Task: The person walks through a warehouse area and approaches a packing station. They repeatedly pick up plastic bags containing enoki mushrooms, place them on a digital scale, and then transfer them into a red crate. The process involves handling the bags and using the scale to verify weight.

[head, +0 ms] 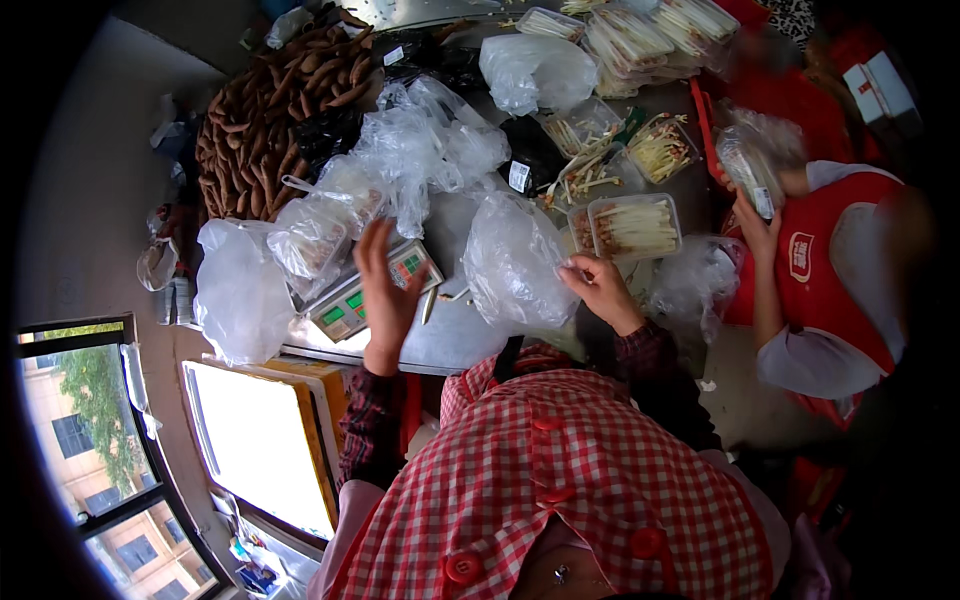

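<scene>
My left hand is raised with its fingers apart over the right part of a digital weighing scale, and nothing shows in it. On the scale's pan lies a clear plastic bag with packed trays. My right hand has its thumb and forefinger at the right edge of a puffed clear plastic bag; whether they pinch it is hard to tell. Just above that hand, pale stalks with brown ends fill a clear plastic tray. A knife lies beside the scale.
Sweet potatoes are heaped at the upper left. Crumpled clear bags and a black bag with a label lie mid-table. Trimmed stalks and packed trays are farther back. At the right, a co-worker in a red apron holds a wrapped tray.
</scene>
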The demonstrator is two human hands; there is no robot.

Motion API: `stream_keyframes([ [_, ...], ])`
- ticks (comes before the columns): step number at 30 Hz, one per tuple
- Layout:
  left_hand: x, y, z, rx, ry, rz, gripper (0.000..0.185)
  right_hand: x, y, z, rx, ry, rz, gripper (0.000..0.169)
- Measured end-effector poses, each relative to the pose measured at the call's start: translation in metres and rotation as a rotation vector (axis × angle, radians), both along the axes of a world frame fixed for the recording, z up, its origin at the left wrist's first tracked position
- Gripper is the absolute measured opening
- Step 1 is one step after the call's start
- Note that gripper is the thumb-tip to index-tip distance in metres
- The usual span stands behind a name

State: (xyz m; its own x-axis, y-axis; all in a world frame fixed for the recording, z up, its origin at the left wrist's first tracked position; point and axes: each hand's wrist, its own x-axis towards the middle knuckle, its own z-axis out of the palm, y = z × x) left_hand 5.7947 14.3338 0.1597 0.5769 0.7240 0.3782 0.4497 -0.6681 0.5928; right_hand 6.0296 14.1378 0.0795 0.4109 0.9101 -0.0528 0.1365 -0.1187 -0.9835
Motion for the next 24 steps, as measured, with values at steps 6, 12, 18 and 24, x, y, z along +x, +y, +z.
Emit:
stream_keyframes([
  [6,0.074,-0.045,-0.001,0.107,0.22,-0.593,0.052,0.011,-0.009,0.043,0.094,0.14,0.296,0.016],
  [12,0.053,-0.008,-0.051,-0.869,-0.322,-0.117,0.025,0.031,-0.013,0.035,0.281,0.304,-0.085,0.083],
  [18,0.019,0.002,-0.132,-0.217,-0.228,0.139,0.031,-0.011,-0.02,-0.005,-0.022,0.33,-0.048,0.089],
  [24,0.034,-0.013,-0.086,-1.055,-0.415,0.193,0.033,-0.014,-0.004,0.0,0.079,0.565,-0.129,0.014],
])
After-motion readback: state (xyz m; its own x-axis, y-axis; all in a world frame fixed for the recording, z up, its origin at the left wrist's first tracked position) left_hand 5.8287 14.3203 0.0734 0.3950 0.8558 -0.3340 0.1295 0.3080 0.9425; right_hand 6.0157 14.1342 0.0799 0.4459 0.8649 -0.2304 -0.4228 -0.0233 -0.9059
